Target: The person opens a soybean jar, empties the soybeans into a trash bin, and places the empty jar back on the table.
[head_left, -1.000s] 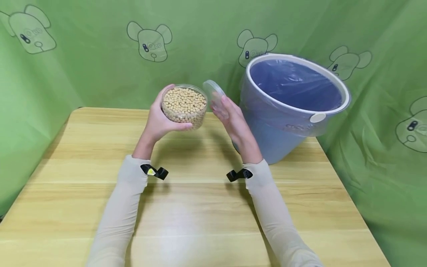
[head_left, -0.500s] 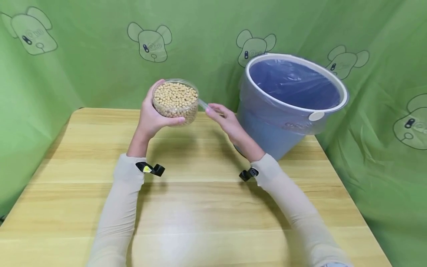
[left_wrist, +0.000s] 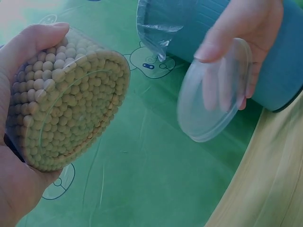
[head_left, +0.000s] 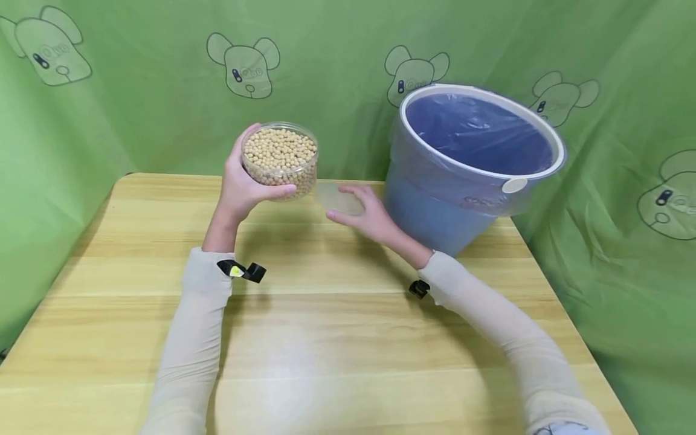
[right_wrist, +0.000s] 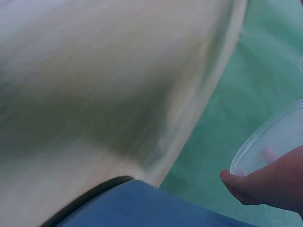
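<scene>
My left hand (head_left: 239, 187) grips a clear round plastic jar (head_left: 304, 177) filled nearly to the rim with pale yellow soybeans (head_left: 280, 148). The jar is held up over the far part of the table, its uncovered mouth tilted a little toward the head camera. To its right, my right hand (head_left: 372, 217) holds a translucent round lid (head_left: 330, 198) by its edge, thumb on one face and fingers behind. The left wrist view shows the lid (left_wrist: 203, 101) apart from the jar and the beans (left_wrist: 75, 109) through the jar's bottom.
A blue bin (head_left: 435, 211) with a white rim ring and a clear liner bag stands at the table's far right, close behind my right hand. Green curtains (head_left: 326, 66) with mouse-head drawings hang behind and beside the wooden table (head_left: 304, 338).
The jar in my left hand has moved slightly left and up. My right hand has lowered and turned the lid flatter, with the right elbow swinging outward.
</scene>
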Available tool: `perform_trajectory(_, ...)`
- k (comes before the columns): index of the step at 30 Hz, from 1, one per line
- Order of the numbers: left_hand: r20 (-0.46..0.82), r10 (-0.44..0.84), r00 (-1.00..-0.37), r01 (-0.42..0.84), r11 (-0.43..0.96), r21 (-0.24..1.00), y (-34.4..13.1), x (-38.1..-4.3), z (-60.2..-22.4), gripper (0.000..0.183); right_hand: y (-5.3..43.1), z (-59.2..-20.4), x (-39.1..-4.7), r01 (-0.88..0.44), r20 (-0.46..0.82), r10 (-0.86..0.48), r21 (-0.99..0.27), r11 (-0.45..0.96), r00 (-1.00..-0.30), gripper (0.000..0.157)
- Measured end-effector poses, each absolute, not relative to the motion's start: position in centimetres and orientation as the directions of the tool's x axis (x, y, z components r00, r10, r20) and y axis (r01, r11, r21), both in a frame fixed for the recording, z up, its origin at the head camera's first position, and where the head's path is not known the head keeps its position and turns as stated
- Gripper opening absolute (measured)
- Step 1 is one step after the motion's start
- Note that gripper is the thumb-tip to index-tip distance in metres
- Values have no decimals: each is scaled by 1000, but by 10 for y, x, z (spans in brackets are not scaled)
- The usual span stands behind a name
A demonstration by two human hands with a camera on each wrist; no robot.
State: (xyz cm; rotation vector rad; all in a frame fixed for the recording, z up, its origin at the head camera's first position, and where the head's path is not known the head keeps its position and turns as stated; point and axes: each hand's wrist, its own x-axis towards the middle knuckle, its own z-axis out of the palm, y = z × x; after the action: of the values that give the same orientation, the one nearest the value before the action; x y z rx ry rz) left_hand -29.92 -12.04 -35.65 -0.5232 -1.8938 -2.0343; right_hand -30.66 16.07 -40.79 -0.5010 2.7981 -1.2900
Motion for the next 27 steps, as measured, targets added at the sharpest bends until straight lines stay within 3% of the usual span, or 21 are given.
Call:
perform_trajectory(13, 460, 31, -888, 459, -28, 888, -115, -297, -361, 116, 173, -436, -301, -334, 86, -361, -619, 711, -929, 90)
perform_trajectory(27, 463, 23, -886, 463, -18, 886, -116, -297, -362, 115, 173, -451, -302, -381, 50, -423, -535, 754, -905, 91)
